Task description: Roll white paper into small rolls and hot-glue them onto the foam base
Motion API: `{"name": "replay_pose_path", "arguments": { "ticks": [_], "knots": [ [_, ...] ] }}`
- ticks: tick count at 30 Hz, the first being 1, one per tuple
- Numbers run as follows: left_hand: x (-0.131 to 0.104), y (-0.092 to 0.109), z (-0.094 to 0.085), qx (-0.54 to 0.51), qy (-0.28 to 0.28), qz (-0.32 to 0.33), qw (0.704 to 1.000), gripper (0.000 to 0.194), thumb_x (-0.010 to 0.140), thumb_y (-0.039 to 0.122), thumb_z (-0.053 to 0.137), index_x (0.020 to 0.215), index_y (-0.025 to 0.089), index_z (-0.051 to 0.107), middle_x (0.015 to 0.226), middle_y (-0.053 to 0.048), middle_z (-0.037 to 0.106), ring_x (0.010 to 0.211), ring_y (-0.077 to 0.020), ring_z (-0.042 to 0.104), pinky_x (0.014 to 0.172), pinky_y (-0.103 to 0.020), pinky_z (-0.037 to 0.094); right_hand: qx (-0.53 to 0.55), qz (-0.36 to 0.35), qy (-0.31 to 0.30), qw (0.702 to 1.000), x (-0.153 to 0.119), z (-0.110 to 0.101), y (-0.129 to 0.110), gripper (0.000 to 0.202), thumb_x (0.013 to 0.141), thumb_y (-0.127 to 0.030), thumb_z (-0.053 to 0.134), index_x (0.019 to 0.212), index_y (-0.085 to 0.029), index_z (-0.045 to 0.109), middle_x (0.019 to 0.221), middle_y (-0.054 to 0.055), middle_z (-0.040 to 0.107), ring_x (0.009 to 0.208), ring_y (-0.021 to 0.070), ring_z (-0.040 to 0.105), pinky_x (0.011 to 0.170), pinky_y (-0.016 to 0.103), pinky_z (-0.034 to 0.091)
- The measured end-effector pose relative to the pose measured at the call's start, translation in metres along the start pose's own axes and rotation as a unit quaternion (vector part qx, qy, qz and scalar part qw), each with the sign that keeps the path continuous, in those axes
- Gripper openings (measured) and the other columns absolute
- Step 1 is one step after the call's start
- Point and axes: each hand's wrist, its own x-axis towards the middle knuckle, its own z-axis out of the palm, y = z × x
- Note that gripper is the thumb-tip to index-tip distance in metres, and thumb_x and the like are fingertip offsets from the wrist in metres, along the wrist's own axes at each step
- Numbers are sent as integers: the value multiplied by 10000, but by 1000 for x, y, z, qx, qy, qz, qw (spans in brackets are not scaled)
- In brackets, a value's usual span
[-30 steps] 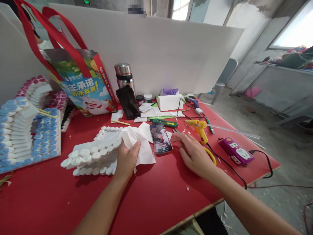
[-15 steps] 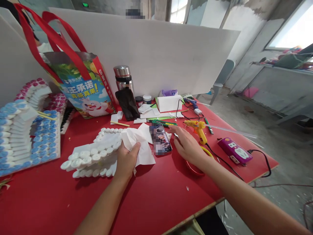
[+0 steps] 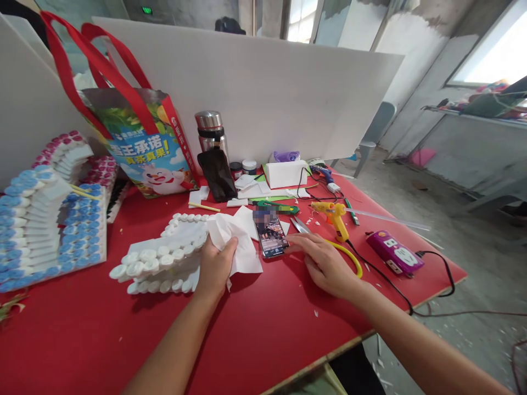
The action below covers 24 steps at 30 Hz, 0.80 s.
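Note:
My left hand (image 3: 216,263) is closed around a crumpled white sheet (image 3: 245,247), beside a white structure (image 3: 164,255) edged with rolled white pieces. My right hand (image 3: 325,260) holds nothing; its fingers are apart, with the index fingertip at the lower right edge of a lit phone (image 3: 269,233) lying on the red table (image 3: 247,340). Scissors (image 3: 300,225) with a yellow handle lie partly hidden by my right hand. Behind the phone is a green cutter (image 3: 278,207).
A yellow glue gun (image 3: 335,219) and a purple power strip (image 3: 395,252) with cords lie right. A thermos (image 3: 212,131), black pouch (image 3: 217,175) and printed bag (image 3: 152,153) stand behind. Blue-and-white rolled work (image 3: 82,230) is at left, a white board (image 3: 280,93) at the back.
My right hand has moved down and its index finger has come to the phone's lower edge, uncovering the scissor blades. The view has shifted slightly. My left hand keeps hold of the white sheet.

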Motion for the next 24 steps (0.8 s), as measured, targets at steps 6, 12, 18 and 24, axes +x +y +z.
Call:
{"name": "replay_pose_path", "arguments": {
  "ticks": [6, 12, 18, 24],
  "knots": [
    [0, 2, 1, 4, 7, 3, 1000, 431, 746, 375, 748, 1114, 157, 692, 1020, -97, 760, 940, -284, 700, 840, -365, 514, -57, 30, 0, 998, 9, 4, 6, 807, 750, 60, 407, 1509, -212, 379, 1466, 123, 578, 1440, 278, 442, 1133, 532, 415],
    [1, -2, 1, -3, 2, 9, 1000, 445, 752, 371, 750, 1138, 156, 693, 1028, -99, 757, 972, -283, 699, 874, -364, 515, -59, 78, 39, 994, 11, 8, 4, 737, 825, -1, 402, 1529, -213, 351, 1525, 139, 493, 1472, 263, 387, 1169, 517, 385],
    [2, -1, 2, -6, 0, 11, 1000, 438, 747, 374, 751, 1122, 156, 687, 1019, -95, 756, 950, -278, 700, 837, -350, 518, -126, 207, 32, 970, 28, 13, -12, 715, 949, -460, 535, 1539, -112, 328, 1310, 205, 624, 1213, 349, 591, 1008, 496, 490],
    [3, 0, 2, 9, 7, 16, 1000, 406, 743, 370, 732, 1088, 163, 684, 1022, -97, 758, 951, -284, 694, 829, -355, 512, -273, 288, -115, 911, 72, 35, -42, 1088, 810, -762, 559, 1587, -51, 284, 1133, 261, 635, 1002, 400, 653, 835, 482, 506]
  ]
}}
